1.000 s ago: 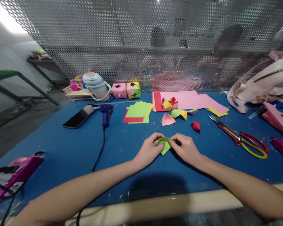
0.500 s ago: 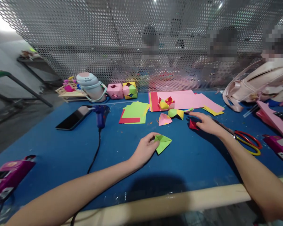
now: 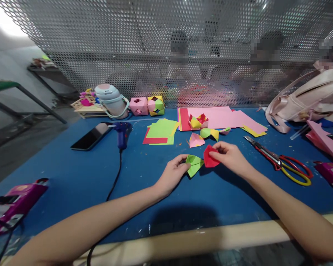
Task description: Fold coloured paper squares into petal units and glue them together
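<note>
Between the thumb and fingers of my left hand (image 3: pixel 175 173) is a green folded paper piece (image 3: pixel 194 165), its pointed end toward the right. My right hand (image 3: pixel 231 159) pinches a red folded paper piece (image 3: pixel 210 157) beside the green one's tip; whether the two touch I cannot tell. Just beyond lie a pink folded piece (image 3: pixel 197 140), a chain of green and yellow folded pieces (image 3: pixel 210 133), and a partly joined yellow and red paper shape (image 3: pixel 198 121).
Left of my hands are a blue glue gun (image 3: pixel 123 135) with a trailing cord and a phone (image 3: pixel 91 137). Green and red paper sheets (image 3: pixel 162 130) and pink sheets (image 3: pixel 222 117) lie farther back. On the right are a box cutter (image 3: pixel 262 149), scissors (image 3: pixel 296 171) and a backpack (image 3: pixel 308 98).
My right hand has picked the red folded piece up off the table and brought it left, beside the green piece. My left hand keeps its hold on the green piece.
</note>
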